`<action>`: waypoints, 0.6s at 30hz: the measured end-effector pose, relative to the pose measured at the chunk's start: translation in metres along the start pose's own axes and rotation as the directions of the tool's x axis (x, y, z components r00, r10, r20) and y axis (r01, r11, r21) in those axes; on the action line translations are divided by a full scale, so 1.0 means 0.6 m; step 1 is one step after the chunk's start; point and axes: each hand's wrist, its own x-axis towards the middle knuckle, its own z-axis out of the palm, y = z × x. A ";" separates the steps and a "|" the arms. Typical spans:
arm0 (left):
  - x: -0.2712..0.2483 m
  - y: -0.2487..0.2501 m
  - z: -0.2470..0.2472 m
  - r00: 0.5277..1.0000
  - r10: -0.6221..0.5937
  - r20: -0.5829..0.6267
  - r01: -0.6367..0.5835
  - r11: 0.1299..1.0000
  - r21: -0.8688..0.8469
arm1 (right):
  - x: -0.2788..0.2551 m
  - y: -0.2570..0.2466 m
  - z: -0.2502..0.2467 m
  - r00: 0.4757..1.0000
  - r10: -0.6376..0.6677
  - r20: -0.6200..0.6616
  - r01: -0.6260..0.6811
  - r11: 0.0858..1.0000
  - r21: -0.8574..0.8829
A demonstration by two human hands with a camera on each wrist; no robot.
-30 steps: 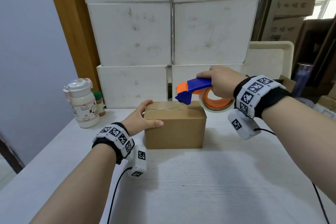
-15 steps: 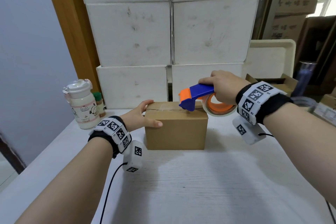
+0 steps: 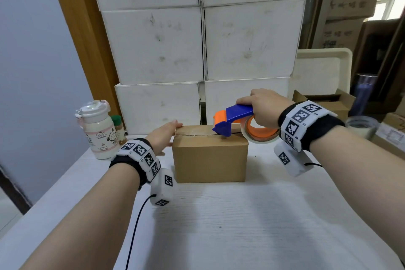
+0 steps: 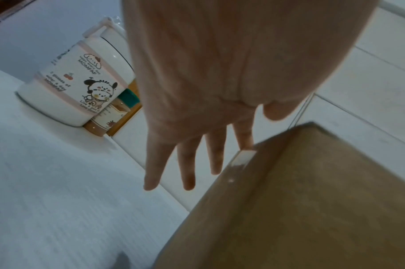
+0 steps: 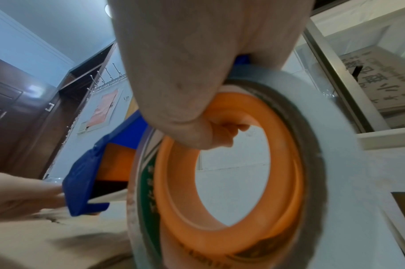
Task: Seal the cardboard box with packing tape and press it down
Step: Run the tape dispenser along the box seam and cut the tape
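Observation:
A small brown cardboard box (image 3: 210, 158) stands on the white table (image 3: 241, 226), with a strip of clear tape along the left part of its top seam. My right hand (image 3: 265, 105) grips a blue and orange tape dispenser (image 3: 236, 120) whose nose rests on the right part of the seam. In the right wrist view my fingers curl through the orange core (image 5: 173, 191) of the roll. My left hand (image 3: 164, 136) lies at the box's top left edge, fingers straight. In the left wrist view its index finger (image 4: 242, 138) touches the tape end (image 4: 241, 157) on the box (image 4: 312, 200).
A white drinking bottle (image 3: 98, 131) and a small green-capped jar (image 3: 119, 127) stand at the back left. Stacked white boxes (image 3: 197, 50) form a wall behind the box. A cream tray (image 3: 322, 72), an open carton (image 3: 328, 103) and a spare tape roll (image 3: 361, 127) are at the right.
The dispenser has come down onto the box and slid right along the top seam. My left thumb has come off the box's front face; the fingers stay at the left edge.

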 end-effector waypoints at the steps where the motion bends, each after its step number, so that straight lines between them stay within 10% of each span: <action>1: 0.004 0.003 0.005 0.999 0.011 -0.039 -0.009 0.999 0.046 | 0.000 0.000 0.000 1.000 0.003 0.001 -0.003 1.000 0.001; 11: 0.028 0.018 0.037 0.957 0.130 -0.260 -0.033 0.937 0.349 | -0.002 0.000 0.002 1.000 0.007 0.004 -0.007 1.000 0.020; 18: 0.027 0.061 0.048 0.974 0.076 -0.214 0.098 0.710 0.698 | -0.002 0.000 -0.002 1.000 0.005 0.013 -0.005 0.999 0.034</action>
